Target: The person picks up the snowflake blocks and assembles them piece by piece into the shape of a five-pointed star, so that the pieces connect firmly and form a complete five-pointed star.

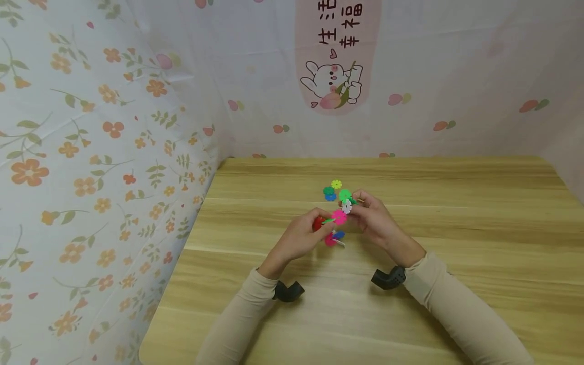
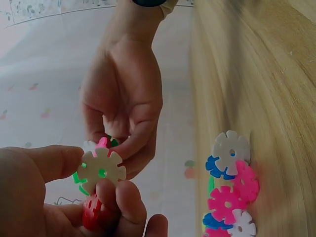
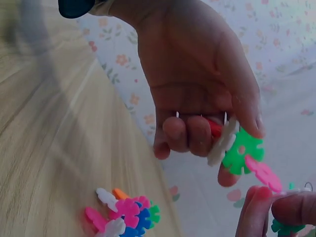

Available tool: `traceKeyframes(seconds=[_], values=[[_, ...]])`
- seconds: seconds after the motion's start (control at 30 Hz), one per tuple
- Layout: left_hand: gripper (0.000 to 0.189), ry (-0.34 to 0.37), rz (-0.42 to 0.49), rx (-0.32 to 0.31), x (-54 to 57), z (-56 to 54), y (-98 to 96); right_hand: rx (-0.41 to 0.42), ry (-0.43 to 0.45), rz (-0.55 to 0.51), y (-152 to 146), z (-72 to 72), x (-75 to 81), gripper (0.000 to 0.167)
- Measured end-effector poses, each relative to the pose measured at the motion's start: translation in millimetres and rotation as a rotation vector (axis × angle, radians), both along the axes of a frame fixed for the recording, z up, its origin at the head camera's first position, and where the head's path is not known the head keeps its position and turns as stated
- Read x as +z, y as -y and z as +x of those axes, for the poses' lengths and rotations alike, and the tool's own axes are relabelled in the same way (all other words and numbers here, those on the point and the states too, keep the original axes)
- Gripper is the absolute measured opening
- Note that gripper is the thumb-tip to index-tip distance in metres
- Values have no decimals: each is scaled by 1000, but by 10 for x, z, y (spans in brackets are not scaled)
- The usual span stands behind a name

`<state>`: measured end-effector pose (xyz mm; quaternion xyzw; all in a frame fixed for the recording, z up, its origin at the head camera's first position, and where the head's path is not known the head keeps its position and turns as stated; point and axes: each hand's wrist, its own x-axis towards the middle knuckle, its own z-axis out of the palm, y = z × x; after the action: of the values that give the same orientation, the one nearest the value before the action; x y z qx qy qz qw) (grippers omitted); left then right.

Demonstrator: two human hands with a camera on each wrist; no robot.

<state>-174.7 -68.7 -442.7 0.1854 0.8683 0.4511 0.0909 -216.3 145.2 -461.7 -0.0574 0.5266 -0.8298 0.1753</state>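
My left hand holds flower-shaped plastic discs, among them a red disc inside the fingers and a white disc pinched by the thumb. Edge to edge with the white one is a green disc. A pink disc sits at the green disc's rim and reaches to my right fingertips. My right hand pinches another white disc together with green discs. Whether the pink disc is slotted into the right hand's piece cannot be made out.
Below the hands, on the wooden table, lies a pile with pink discs, a blue disc and white discs. Beyond them are a yellow disc, a dark green disc and a blue one. Patterned cloth hangs behind and left.
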Motion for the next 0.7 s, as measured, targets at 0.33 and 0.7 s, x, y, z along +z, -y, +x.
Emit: traceKeyframes(seconds=[0.33,0.7], values=[[45,-38,-33,23,0,-4,-62,-129,-33,212,141,40,-40,10],[33,-146,-52,104,-31,-11,-43,-150,-164,202,147,109,-74,13]])
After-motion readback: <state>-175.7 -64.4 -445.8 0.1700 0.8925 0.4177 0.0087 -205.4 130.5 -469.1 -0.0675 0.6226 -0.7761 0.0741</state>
